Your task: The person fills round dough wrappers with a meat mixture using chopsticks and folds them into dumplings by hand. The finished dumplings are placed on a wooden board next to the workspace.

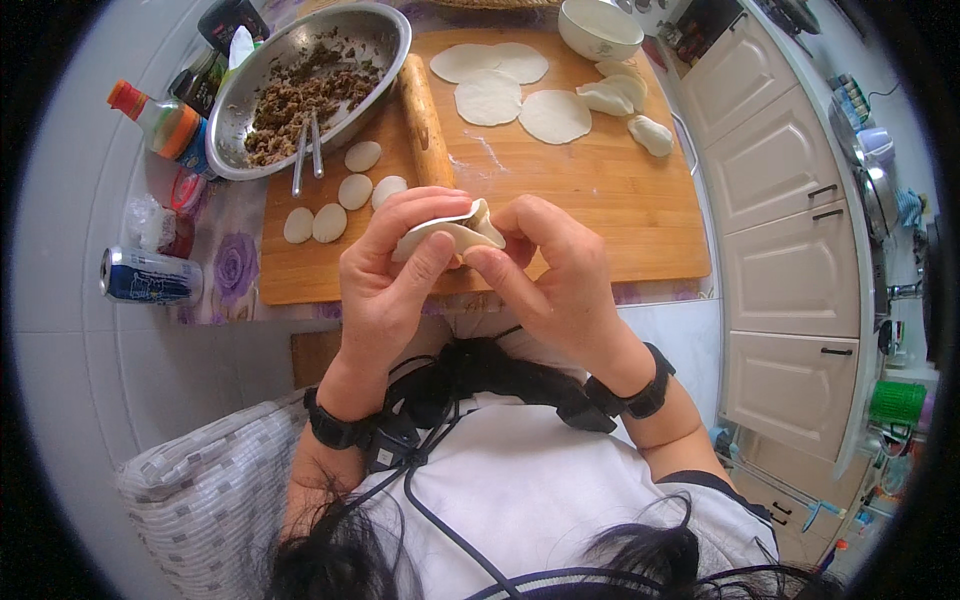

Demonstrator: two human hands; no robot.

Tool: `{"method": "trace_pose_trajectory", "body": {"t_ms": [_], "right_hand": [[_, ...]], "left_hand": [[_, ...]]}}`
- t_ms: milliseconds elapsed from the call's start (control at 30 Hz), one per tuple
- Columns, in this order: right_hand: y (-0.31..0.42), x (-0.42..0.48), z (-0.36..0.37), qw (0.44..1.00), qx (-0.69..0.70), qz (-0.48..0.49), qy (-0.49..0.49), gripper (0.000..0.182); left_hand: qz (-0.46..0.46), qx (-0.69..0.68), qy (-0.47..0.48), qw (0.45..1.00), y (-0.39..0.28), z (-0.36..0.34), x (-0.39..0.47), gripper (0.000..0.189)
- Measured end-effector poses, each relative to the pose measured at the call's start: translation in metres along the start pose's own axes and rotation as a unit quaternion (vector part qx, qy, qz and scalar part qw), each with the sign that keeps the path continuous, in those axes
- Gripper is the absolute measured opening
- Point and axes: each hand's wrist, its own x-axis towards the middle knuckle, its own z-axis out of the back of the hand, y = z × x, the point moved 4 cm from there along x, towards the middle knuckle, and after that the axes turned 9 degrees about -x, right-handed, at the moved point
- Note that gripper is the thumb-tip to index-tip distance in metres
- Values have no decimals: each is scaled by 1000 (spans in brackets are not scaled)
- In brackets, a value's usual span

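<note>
A folded dumpling wrapper (450, 231) with filling showing at its open top is held between both hands above the front of the wooden board. Around its left side curl the fingers and thumb of my left hand (397, 259). My right hand (551, 262) pinches the wrapper's right end between thumb and fingers. Just beyond the left hand lies a wooden rolling pin (426, 124). Several small flattened dough discs (330, 223) rest to the left. Rolled round wrappers (555, 116) lie further back, some overlapping.
At the back left, a metal bowl (382, 45) of meat filling (307, 97) holds metal utensils (307, 154). A white bowl (600, 34) stands at the board's (645, 232) back right, near shaped dumplings (651, 136). A can (150, 276) and a sauce bottle (161, 124) lie left of the board.
</note>
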Motion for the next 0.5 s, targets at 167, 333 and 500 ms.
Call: {"method": "trace_pose_trajectory", "body": {"t_ms": [167, 333, 500], "right_hand": [[11, -1, 3, 979, -123, 155, -56, 20], [9, -3, 5, 988, -82, 110, -73, 19], [-8, -2, 2, 994, 91, -48, -21, 18]], "left_hand": [[-31, 40, 25, 998, 1, 2, 1, 19], [16, -63, 27, 997, 3, -1, -1, 18], [20, -111, 43, 993, 5, -2, -1, 19]]}}
